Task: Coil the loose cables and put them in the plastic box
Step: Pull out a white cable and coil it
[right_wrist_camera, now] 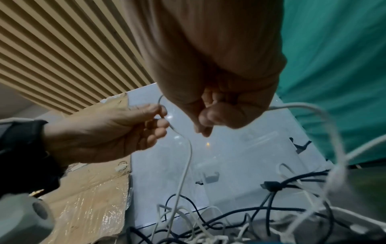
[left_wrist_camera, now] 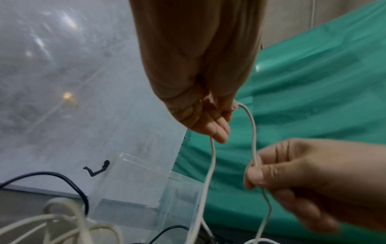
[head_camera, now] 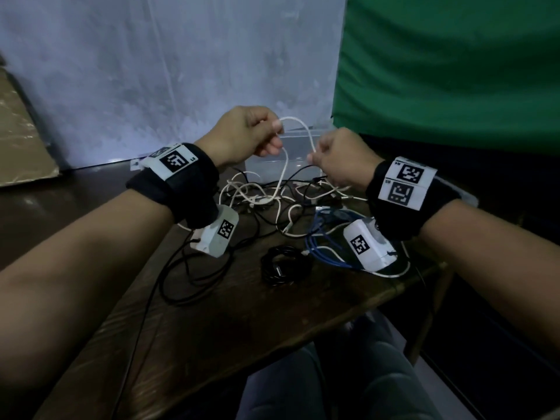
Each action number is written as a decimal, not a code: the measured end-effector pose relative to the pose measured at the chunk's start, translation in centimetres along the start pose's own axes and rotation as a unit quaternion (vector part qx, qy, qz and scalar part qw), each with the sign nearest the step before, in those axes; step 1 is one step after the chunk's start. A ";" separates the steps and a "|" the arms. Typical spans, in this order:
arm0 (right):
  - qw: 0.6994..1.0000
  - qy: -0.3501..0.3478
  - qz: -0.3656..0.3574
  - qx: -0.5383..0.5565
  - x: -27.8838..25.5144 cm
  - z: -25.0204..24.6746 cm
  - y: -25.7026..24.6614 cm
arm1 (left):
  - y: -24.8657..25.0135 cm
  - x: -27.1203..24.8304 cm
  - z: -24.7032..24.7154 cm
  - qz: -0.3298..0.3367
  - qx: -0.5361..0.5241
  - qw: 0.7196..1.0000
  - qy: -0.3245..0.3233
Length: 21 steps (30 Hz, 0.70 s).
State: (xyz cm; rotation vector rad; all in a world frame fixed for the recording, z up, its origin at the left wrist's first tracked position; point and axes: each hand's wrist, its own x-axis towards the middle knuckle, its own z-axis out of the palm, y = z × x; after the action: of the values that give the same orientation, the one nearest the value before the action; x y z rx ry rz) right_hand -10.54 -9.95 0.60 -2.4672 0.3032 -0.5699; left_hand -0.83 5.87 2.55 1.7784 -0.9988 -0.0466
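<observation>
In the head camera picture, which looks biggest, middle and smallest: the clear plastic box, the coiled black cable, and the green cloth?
Largest to smallest, as seen:
1. green cloth
2. clear plastic box, partly hidden by the hands
3. coiled black cable
The cable lies nearer the camera, so box versus cable is unsure.

white cable held up between two hands

the left hand (left_wrist_camera: 200,102) hangs from the top of the frame and pinches a white cable (left_wrist_camera: 253,132) at its fingertips; the cable arcs over and drops to the right hand (left_wrist_camera: 292,178), which pinches it between thumb and fingers. a second strand falls past the left fingers. below sits a clear plastic box (left_wrist_camera: 133,180), with a black cable (left_wrist_camera: 69,180) and pale cable loops (left_wrist_camera: 62,219) at lower left, and green cloth (left_wrist_camera: 313,82) behind.
</observation>
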 end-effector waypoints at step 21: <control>0.934 0.108 0.086 0.329 3.1 -3.3 3.4 | -2.0 1.5 -0.2 -0.117 0.047 0.980 0.153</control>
State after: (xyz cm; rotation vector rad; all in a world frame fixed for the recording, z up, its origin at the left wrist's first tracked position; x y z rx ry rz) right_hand -9.59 -15.35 2.00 -1.7179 0.3429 -0.7296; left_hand 1.44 5.26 1.70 1.9119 -0.5782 0.1254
